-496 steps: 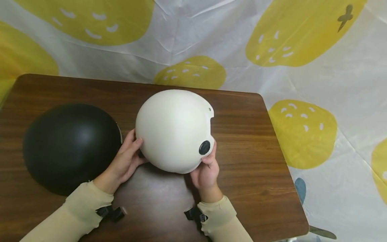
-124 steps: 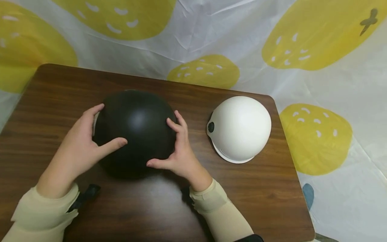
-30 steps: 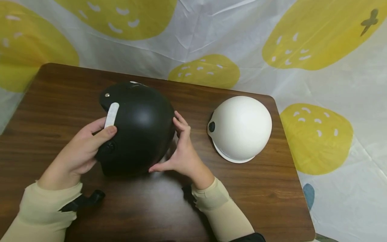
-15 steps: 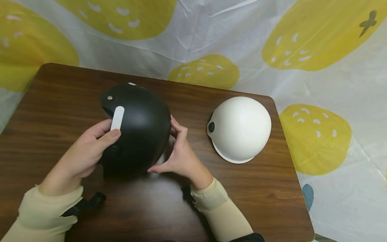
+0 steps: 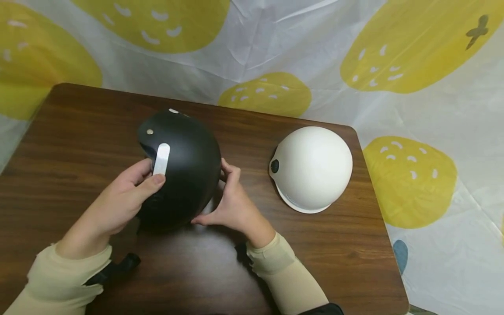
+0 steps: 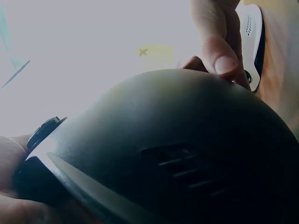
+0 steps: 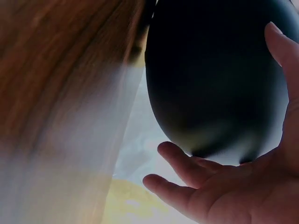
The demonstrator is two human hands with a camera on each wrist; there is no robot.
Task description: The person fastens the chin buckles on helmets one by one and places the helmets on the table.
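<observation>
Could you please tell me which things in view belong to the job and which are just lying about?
Apparently in the job:
black helmet, held in both hands
white helmet, handled earlier, now untouched

Just around:
brown table underneath
yellow-patterned cloth behind

Dark wood-grain table (image 5: 346,249), rounded corners, white helmet (image 5: 315,168) at right.

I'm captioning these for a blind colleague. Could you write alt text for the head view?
A matte black open-face helmet is held in a person's left grip and right grip over a wood-grain table. A white helmet rests to the right, before a creased white backdrop printed with yellow fruit shapes.
</observation>
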